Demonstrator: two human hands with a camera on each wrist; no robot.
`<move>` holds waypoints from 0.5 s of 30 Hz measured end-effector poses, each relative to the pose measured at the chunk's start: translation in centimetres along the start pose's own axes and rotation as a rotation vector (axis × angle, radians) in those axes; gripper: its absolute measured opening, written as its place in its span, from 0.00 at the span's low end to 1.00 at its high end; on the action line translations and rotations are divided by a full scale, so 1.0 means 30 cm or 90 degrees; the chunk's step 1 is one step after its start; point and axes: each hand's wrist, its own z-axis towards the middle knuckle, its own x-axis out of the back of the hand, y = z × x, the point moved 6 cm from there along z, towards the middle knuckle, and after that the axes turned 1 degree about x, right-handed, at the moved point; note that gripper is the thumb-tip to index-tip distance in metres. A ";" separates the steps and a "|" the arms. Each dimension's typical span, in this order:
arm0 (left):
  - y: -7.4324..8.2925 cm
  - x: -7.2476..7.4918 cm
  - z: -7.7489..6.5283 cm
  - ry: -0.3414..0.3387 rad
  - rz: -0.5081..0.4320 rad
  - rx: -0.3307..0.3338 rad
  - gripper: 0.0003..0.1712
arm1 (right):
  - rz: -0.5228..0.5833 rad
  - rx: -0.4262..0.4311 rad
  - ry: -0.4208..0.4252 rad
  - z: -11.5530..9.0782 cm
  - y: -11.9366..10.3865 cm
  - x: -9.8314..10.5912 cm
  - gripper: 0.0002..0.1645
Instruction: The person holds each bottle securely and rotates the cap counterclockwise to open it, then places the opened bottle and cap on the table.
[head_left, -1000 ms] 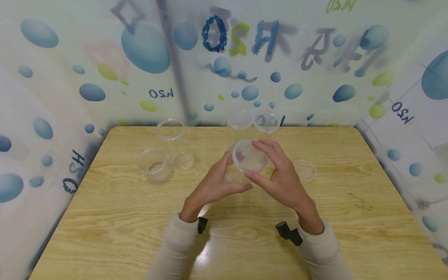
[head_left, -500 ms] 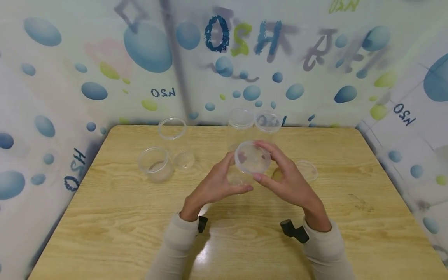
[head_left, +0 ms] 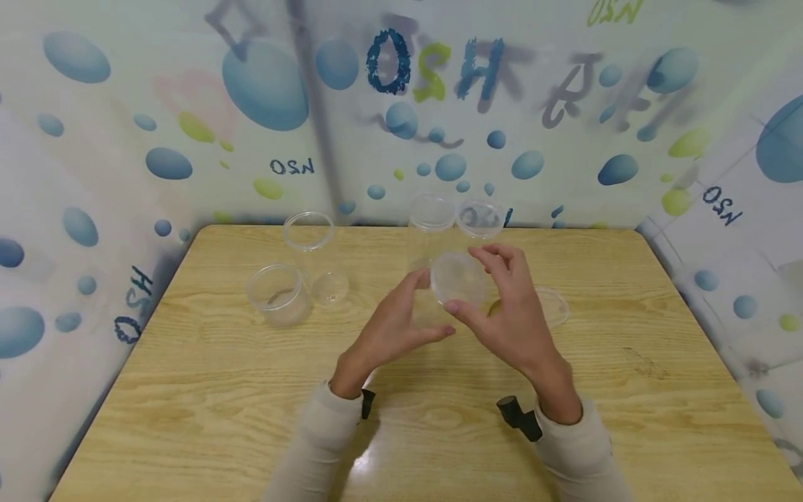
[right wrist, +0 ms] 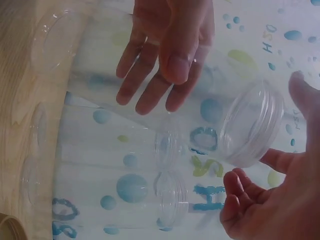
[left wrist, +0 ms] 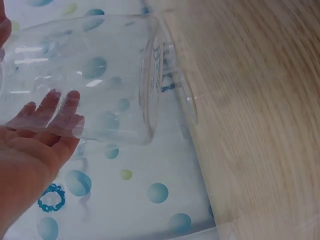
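The left grip (head_left: 389, 324) curls round a clear jar (left wrist: 117, 65) above the bench (head_left: 207, 397); the right grip (head_left: 511, 317) spreads loosely about its lid (head_left: 458, 279). The jar looks light, thin-walled, slick, likely to flex if squeezed; best cradle its body and hold the lid's rim. A tub (head_left: 279, 300) sits at nine o'clock.

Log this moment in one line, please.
left grip: holds clear jar | right grip: around jar's upper end, contact unclear | jar: tilted | other jars: upright behind
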 end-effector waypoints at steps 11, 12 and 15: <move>0.009 -0.006 -0.005 -0.003 0.046 -0.019 0.49 | -0.063 0.020 -0.024 0.001 -0.010 -0.012 0.39; 0.009 -0.005 -0.006 -0.003 0.048 -0.020 0.49 | -0.065 0.021 -0.028 0.002 -0.010 -0.012 0.39; 0.008 -0.003 -0.008 -0.004 0.050 -0.020 0.50 | -0.060 0.026 -0.038 0.002 -0.012 -0.013 0.39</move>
